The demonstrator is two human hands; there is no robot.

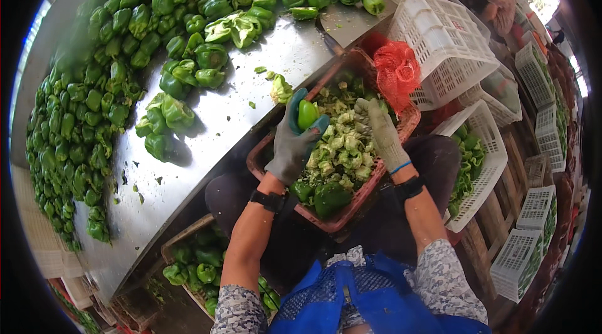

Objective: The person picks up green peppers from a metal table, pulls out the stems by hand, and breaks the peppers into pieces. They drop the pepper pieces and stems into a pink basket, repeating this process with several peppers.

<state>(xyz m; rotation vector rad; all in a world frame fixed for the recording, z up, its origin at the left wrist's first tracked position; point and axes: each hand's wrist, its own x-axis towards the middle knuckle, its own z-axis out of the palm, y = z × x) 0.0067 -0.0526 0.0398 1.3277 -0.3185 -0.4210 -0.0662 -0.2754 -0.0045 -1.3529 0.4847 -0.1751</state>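
My left hand [300,117], in a grey and teal glove, holds a green pepper [308,112] above the pink crate [260,161]. My right hand [371,114], in a pale glove, is over the crate's right half, fingers curled together; what they hold, if anything, is unclear. Pale pepper cores and scraps [342,146] fill much of the crate, with larger green pieces [332,199] at its lower end. A pale green cut piece [281,87] lies at the steel table's edge, just beyond my left hand.
The steel table [188,190] carries many green peppers [94,102]. Red mesh [395,67] lies on the crate's far corner, beside stacked white crates [442,33]. A white crate of leafy greens [489,177] sits right, a crate of peppers [197,268] lower left. More crates [520,259] line the right.
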